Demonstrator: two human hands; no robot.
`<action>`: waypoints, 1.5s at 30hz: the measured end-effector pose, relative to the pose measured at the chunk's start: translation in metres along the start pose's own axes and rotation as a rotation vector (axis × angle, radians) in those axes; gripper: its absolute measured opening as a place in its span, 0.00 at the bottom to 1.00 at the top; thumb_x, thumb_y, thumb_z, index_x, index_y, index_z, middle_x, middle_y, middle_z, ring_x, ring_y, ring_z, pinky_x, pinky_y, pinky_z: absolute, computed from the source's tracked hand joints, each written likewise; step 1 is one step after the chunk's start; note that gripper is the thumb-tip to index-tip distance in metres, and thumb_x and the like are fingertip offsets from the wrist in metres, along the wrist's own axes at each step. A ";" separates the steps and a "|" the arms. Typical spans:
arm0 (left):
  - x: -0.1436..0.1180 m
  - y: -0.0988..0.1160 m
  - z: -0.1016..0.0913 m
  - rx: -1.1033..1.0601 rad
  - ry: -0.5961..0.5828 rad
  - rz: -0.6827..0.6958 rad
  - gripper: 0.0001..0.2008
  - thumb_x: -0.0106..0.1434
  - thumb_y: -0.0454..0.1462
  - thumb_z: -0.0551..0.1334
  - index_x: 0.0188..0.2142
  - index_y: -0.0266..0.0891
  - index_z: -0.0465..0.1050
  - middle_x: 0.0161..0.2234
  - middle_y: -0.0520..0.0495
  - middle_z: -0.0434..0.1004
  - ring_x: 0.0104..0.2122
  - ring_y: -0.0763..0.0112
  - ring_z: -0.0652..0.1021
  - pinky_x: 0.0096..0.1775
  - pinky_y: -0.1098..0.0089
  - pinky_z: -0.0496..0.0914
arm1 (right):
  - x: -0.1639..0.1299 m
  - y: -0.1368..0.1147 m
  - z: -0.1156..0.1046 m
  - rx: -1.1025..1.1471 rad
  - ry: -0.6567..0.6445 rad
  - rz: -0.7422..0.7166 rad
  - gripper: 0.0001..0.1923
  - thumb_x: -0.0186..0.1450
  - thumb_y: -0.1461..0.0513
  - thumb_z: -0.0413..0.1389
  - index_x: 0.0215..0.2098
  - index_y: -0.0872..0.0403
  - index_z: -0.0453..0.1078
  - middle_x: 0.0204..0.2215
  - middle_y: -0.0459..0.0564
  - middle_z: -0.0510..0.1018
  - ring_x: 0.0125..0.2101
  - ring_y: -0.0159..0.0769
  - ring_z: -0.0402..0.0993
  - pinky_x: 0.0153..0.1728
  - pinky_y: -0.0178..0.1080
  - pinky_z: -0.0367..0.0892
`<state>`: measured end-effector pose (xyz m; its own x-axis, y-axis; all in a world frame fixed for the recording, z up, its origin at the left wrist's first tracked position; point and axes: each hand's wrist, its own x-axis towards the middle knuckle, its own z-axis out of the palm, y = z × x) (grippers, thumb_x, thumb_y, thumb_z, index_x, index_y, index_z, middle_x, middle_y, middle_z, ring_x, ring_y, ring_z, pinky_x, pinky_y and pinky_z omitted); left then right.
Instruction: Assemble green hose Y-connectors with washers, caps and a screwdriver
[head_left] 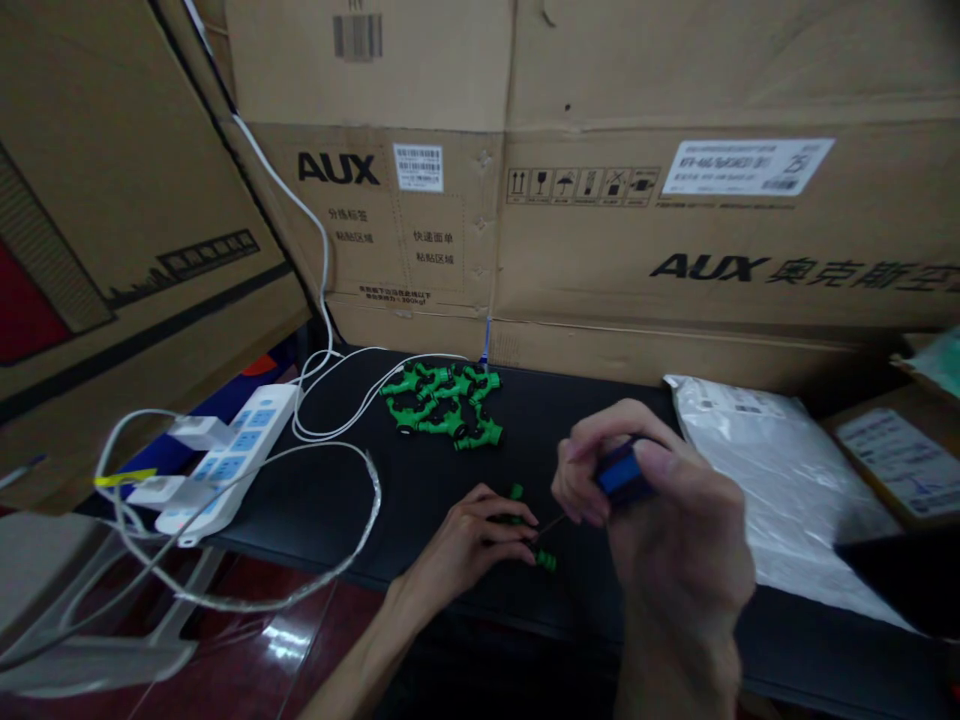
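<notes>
While fingers clamp it, screwdriver (600,490) in right hand (667,540) aslant, tip down-left toward green fitting (529,540).

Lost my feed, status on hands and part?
Left hand pinning green fitting on black table. Right hand gripping blue-handled screwdriver, tip at fitting. Green pile behind, apart.

We read "AUX" in bold black on the left cardboard box (390,215) — beside it Chinese print, "分拣标签" and "快递面单". The right cardboard box (720,240) also says "AUX" — its white label (746,166) is illegible.
</notes>
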<state>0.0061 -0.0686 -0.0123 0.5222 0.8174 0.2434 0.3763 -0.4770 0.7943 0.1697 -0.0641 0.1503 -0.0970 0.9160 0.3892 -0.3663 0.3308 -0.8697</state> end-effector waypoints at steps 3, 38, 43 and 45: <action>0.000 -0.001 0.000 0.008 0.023 0.018 0.09 0.65 0.44 0.67 0.42 0.48 0.85 0.49 0.52 0.84 0.47 0.65 0.75 0.51 0.66 0.70 | 0.016 0.001 -0.021 0.214 -0.648 0.048 0.15 0.69 0.56 0.51 0.30 0.54 0.74 0.16 0.41 0.66 0.14 0.28 0.61 0.16 0.32 0.60; -0.002 -0.006 0.003 0.026 0.007 0.038 0.09 0.67 0.45 0.65 0.41 0.51 0.85 0.50 0.54 0.84 0.46 0.67 0.75 0.52 0.65 0.69 | -0.004 0.019 0.026 -0.132 0.598 -0.321 0.10 0.70 0.63 0.55 0.29 0.53 0.69 0.17 0.37 0.59 0.14 0.23 0.51 0.13 0.29 0.48; -0.002 -0.004 0.001 0.031 0.017 0.043 0.08 0.66 0.44 0.66 0.40 0.50 0.85 0.49 0.54 0.84 0.46 0.67 0.76 0.51 0.66 0.70 | -0.014 0.013 0.024 -0.177 0.493 -0.220 0.10 0.71 0.61 0.55 0.31 0.53 0.71 0.19 0.39 0.64 0.16 0.25 0.57 0.17 0.30 0.54; -0.002 -0.001 -0.001 0.029 0.013 0.025 0.07 0.66 0.43 0.67 0.39 0.51 0.86 0.49 0.55 0.85 0.47 0.67 0.76 0.51 0.66 0.70 | -0.008 0.009 0.008 -0.009 0.047 -0.039 0.10 0.71 0.59 0.55 0.33 0.53 0.74 0.19 0.39 0.65 0.17 0.26 0.59 0.18 0.31 0.57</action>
<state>0.0044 -0.0694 -0.0129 0.5217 0.8093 0.2701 0.3853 -0.5059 0.7717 0.1598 -0.0705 0.1414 -0.0396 0.9120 0.4082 -0.3606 0.3679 -0.8571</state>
